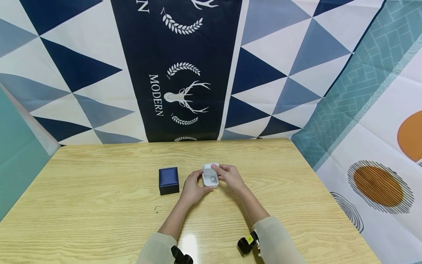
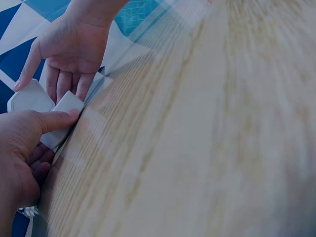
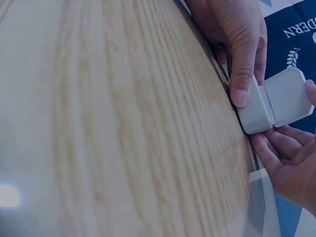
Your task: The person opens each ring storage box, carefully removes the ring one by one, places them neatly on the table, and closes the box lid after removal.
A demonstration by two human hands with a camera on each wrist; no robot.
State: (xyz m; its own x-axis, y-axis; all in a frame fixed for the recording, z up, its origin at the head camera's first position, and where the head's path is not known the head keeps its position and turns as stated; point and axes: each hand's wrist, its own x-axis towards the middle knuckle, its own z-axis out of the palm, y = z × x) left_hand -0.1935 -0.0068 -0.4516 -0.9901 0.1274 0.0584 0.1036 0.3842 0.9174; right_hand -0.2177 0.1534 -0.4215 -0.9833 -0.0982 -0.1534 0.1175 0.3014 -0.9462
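Note:
A small white ring box (image 1: 210,177) stands with its lid raised on the wooden table, and a ring (image 1: 212,179) shows inside it. My left hand (image 1: 193,189) grips the base from the left, its thumb across the front side, as the left wrist view also shows. On the other side, my right hand (image 1: 232,177) holds the box, with the thumb at the edge of the raised lid (image 3: 288,96) and the fingers by the base. To the left of my left hand sits a closed dark blue box (image 1: 169,180). A thin ring (image 1: 157,209) lies on the table in front of it.
The light wooden table (image 1: 99,190) reaches back to a hanging patterned cloth (image 1: 184,73). More cloth hangs along the right side (image 1: 372,154). Each sleeve has a black camera at the wrist, such as the right one (image 1: 245,245).

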